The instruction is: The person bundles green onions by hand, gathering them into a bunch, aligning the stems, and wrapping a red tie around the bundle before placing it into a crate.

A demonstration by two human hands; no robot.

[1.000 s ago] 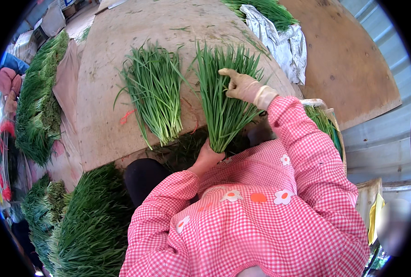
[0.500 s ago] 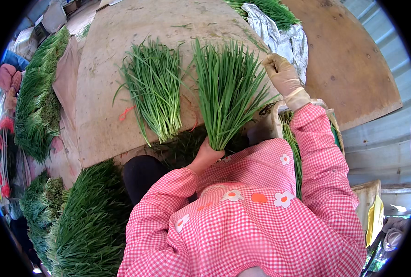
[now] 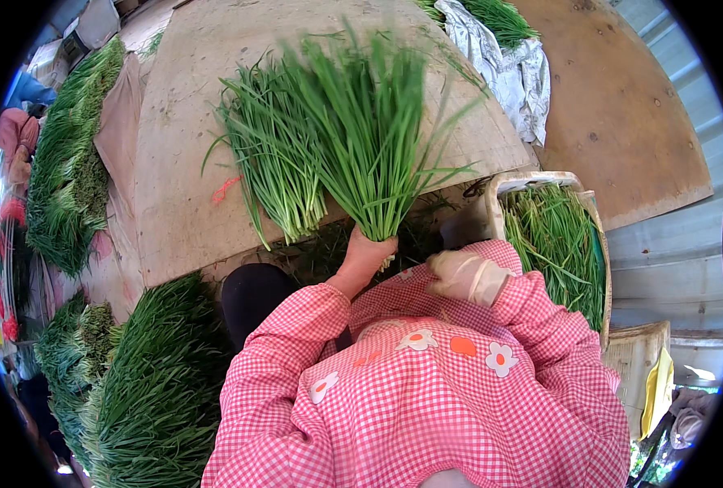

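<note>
My bare left hand [image 3: 369,248] is wrapped round the pale stem ends of a bunch of garlic chives [image 3: 369,146], whose long green leaves fan out over the board, their tips blurred. Just right of those stem ends, my gloved right hand [image 3: 464,276] is curled closed in front of my apron. Whatever its fingers hold, if anything, is hidden. A second bunch of garlic chives [image 3: 276,163] lies on the wooden board [image 3: 186,106], partly covered by the leaves of the held one.
A white-rimmed crate [image 3: 540,176] full of chives stands to my right. Large heaps of chives [image 3: 154,398] lie at lower left and along the far left [image 3: 69,179]. A silvery sheet [image 3: 495,69] partly covers more greens at the back. A red tie [image 3: 225,189] lies on the board.
My right hand has come down from beside the leaf tips to near the stem ends. The held bunch has swung left, over the lying one.
</note>
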